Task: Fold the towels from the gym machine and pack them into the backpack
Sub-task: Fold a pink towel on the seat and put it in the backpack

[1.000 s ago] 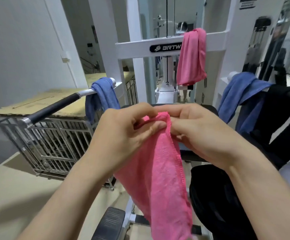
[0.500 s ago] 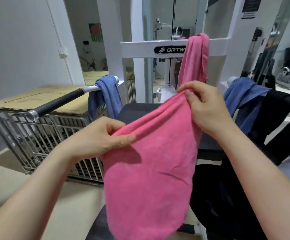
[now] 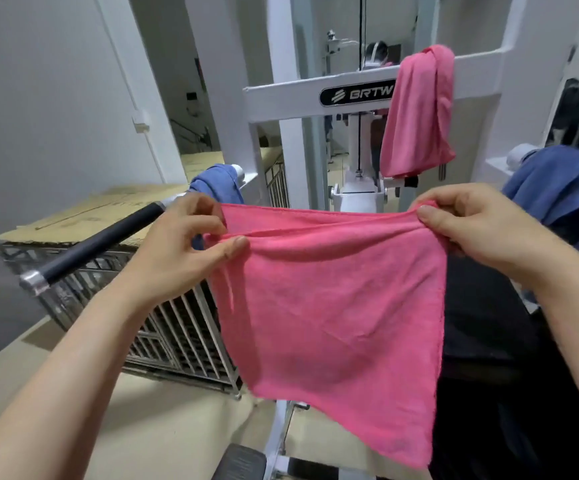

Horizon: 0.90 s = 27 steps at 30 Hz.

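Note:
A pink towel (image 3: 329, 306) hangs spread out in front of me. My left hand (image 3: 180, 251) pinches its top left corner and my right hand (image 3: 475, 230) pinches its top right corner, holding the top edge stretched level. A second pink towel (image 3: 419, 112) is draped over the white crossbar of the gym machine (image 3: 288, 98). One blue towel (image 3: 215, 183) hangs on the left handle bar, partly hidden by my left hand. Another blue towel (image 3: 558, 188) lies on the right. A black backpack (image 3: 509, 341) sits low on the right, mostly behind the held towel.
A black-gripped metal handle (image 3: 97, 245) juts toward me on the left. Below it stands a wire cage (image 3: 177, 327) topped with flat cardboard (image 3: 114, 213). A black pad (image 3: 239, 462) sits at the bottom. Beige floor lies at lower left.
My hands have moved apart and levelled out, spreading the bunched pink towel flat between them. My right hand dropped lower and to the right; the left rose.

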### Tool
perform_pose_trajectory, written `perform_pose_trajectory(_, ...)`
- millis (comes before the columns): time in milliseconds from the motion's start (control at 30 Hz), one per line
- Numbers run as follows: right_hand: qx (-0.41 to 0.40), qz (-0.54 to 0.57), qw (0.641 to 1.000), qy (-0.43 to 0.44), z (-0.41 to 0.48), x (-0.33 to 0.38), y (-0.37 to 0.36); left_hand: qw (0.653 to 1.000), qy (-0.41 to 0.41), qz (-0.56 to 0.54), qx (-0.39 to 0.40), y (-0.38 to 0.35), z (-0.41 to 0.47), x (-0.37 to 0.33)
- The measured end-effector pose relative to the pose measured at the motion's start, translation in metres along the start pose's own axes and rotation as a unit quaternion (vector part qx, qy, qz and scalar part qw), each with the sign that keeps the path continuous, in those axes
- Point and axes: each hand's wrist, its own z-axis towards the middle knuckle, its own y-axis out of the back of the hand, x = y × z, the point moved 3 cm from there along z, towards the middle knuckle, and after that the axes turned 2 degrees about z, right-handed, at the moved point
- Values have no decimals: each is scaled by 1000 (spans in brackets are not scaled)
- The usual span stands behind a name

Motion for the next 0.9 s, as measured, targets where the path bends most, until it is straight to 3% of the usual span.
perform_pose_trajectory(133,-14,-63,996,-53,48,-43,19,994,-34,55,88,-30,46,22)
perform_pose_trajectory(267,-25,9,990,-141,87,-85,23,985,51,58,155,-69,73,54)
perform_pose_trajectory(333,-46,-136,982,-123,110,-102,19,983,94,53,151,-89,87,66)
perform_pose_trajectory(400,-51,-321,941,-93,130,-117,13,980,137,16,144,-106,103,81)
perform_pose_trajectory(500,-48,-413,906,-83,151,-134,4,964,193,-52,177,-130,123,103)
perform_pose_trajectory(667,-62,-456,886,-55,175,-146,1,933,298,-182,86,-153,143,131)
perform_pose_trajectory(800,-70,-465,879,-71,184,-160,-3,936,329,-122,-18,-162,151,147)
perform_pose_trajectory(900,-99,-498,861,-37,177,-144,-9,956,285,-56,-42,-153,143,127)
